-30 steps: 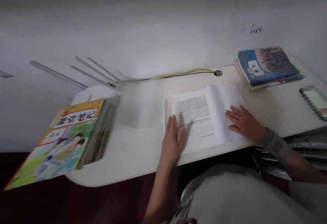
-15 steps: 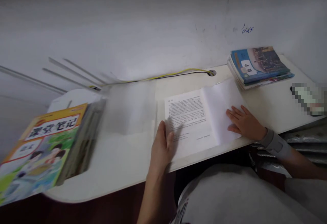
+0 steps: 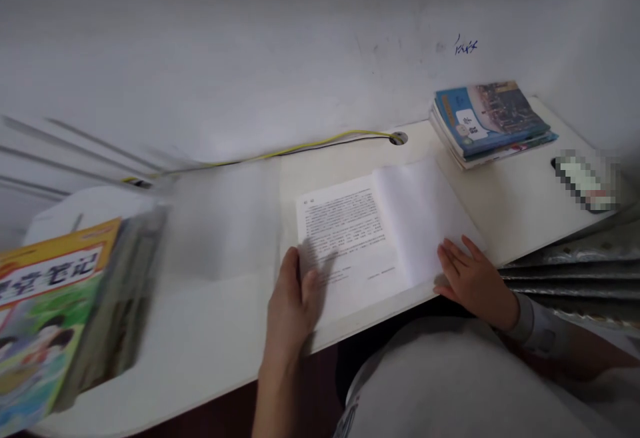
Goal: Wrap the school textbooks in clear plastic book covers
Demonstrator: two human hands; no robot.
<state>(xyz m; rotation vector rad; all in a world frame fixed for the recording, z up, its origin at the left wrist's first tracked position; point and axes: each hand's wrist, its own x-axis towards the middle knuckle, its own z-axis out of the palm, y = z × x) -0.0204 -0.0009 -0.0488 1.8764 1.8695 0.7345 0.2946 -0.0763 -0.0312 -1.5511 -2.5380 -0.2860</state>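
An open book [image 3: 350, 245] lies on the white desk [image 3: 210, 338], with a printed left page and a blank white right page. A translucent cover sheet [image 3: 225, 218] spreads flat to its left. My left hand [image 3: 293, 301] grips the book's left edge, thumb over the printed page and fingers along the outer side. My right hand [image 3: 475, 285] rests with its fingers spread on the lower right corner of the blank page; a grey band circles that wrist.
Stacked books [image 3: 493, 121] sit at the back right, near a blurred-out phone [image 3: 583, 181]. A workbook [image 3: 50, 318] on a pile stands at the left. A yellow cable [image 3: 300, 148] runs along the wall into a desk hole.
The view has shifted, so the desk and its objects appear further left. My right hand has slid down towards the page's lower corner. My left hand keeps its place at the book's left edge.
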